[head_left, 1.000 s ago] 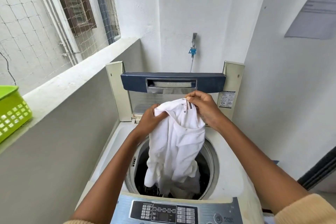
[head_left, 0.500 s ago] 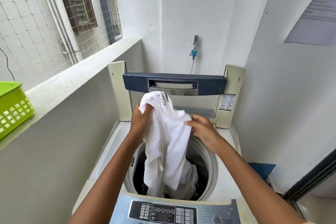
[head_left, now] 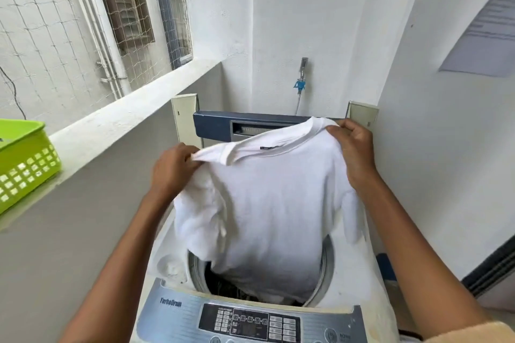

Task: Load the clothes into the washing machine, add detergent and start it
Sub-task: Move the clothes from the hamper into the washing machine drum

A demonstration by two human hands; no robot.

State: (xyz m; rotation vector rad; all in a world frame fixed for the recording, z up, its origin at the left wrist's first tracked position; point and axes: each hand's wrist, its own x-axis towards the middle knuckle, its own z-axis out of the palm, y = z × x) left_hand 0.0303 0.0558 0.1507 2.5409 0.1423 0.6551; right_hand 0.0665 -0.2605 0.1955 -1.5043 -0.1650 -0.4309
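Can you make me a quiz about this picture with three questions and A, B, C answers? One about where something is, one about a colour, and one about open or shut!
1. Where does the green basket sit?
A) on the ledge at the left
B) on a chair
C) on the floor

2. What colour is the shirt that the left hand and the right hand hold?
A) red
B) white
C) black

3. How is the washing machine lid?
A) shut flat
B) taken off
C) open, standing up at the back

Answers: 1 A, the basket rests on the ledge. 2 B, the shirt is all white. 3 C, the blue lid stands upright behind the shirt.
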